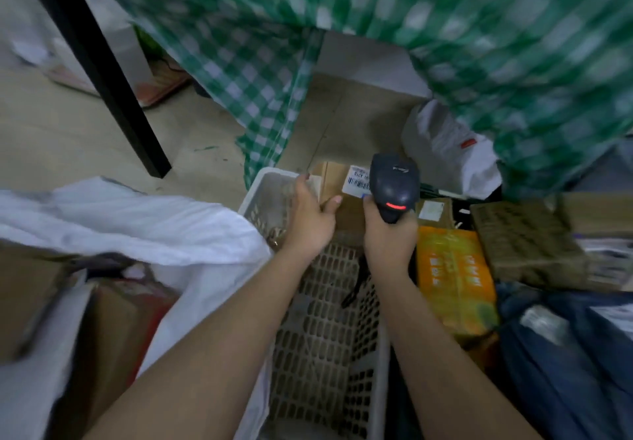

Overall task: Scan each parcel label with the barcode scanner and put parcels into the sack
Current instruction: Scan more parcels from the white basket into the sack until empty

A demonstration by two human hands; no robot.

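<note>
Parcel [337, 193] label [358, 181] barcode unreadable, left grip [313, 215] holding parcel, right grip [388, 230] clamped on scanner [394, 186]

Parcel sorting room, parcels [455, 289], sack [171, 230]

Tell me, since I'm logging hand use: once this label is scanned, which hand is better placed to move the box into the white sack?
Probably the left hand: it already grips the cardboard box, and the white sack lies on its side. The right hand is occupied holding the scanner.
</note>
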